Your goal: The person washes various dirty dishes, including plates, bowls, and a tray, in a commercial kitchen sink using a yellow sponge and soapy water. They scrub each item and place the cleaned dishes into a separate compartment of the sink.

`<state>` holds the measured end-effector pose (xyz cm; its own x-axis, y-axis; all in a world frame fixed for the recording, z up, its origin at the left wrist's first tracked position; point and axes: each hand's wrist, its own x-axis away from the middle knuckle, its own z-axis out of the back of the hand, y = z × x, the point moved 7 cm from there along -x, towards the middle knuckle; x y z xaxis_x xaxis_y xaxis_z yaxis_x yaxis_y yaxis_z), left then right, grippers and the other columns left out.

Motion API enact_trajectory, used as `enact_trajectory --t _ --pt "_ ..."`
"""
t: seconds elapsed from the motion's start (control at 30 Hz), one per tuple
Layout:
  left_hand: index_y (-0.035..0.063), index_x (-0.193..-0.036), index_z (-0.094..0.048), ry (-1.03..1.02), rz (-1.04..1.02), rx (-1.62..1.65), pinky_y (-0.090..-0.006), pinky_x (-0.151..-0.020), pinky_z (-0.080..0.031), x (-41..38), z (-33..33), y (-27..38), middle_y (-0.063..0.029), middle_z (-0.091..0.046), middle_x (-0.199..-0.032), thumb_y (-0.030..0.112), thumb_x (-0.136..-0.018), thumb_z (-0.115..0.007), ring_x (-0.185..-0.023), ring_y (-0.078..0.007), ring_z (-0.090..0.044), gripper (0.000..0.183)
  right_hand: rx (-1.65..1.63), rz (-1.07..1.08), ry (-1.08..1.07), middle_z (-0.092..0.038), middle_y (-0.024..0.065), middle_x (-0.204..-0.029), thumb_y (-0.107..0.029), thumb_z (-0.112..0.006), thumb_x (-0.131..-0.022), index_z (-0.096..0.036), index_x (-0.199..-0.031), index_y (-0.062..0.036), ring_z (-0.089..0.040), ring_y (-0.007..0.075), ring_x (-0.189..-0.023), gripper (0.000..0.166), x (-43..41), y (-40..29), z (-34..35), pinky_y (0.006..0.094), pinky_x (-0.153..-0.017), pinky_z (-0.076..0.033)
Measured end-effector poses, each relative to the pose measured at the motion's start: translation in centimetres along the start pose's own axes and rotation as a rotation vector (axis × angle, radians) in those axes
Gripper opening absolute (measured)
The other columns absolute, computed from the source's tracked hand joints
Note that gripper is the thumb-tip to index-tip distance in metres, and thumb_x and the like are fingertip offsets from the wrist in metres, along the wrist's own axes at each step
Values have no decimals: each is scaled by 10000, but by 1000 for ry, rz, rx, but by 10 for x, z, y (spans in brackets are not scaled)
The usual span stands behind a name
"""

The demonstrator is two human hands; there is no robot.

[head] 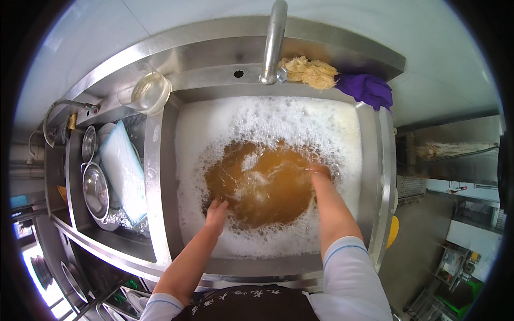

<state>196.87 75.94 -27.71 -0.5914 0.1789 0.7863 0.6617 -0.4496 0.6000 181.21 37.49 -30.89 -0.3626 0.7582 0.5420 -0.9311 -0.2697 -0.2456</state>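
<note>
Brown, murky water (pixel 273 184) shows in the middle of a steel sink basin (pixel 371 160), ringed by thick white suds (pixel 277 116). My left hand (pixel 217 211) is at the lower left edge of the brown patch, its fingers partly dipped in the water. At the right side of the patch, my right hand (pixel 320 170) is partly under the surface and foam, with its fingers blurred. Whether either hand holds something beneath the water cannot be seen. Swirls and splashes mark the surface between the hands.
A steel faucet (pixel 274 44) overhangs the basin's back edge. Beside it lie a tan fibrous scrubber (pixel 311 72) and a purple cloth (pixel 367 90). A clear container (pixel 150 94) stands at the back left corner. The left basin holds metal bowls (pixel 95 190) and a pale blue-edged slab (pixel 123 172).
</note>
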Motion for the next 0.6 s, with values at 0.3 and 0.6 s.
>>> enact_trajectory --t 0.3,0.6 --pt "120 -1227 -495 190 538 -24 -361 -733 -448 -107 20 -155 -47 -547 -1112 395 -810 -580 -950 -196 -515 506 142 -25 -360 -553 163 -1067 -262 -394 -920 -482 -1233 -96 -505 293 -1039 365 -4 -3 -12 382 -825 -423" --pt "117 -1276 -444 -78 425 110 -365 -862 -413 -33 -21 -24 -54 -483 -1240 458 -843 -529 -1071 -213 -482 557 112 -55 -406 -543 177 -1136 -242 -385 -922 -478 -1242 -80 -481 300 -1109 370 13 10 -33 373 -880 -408"
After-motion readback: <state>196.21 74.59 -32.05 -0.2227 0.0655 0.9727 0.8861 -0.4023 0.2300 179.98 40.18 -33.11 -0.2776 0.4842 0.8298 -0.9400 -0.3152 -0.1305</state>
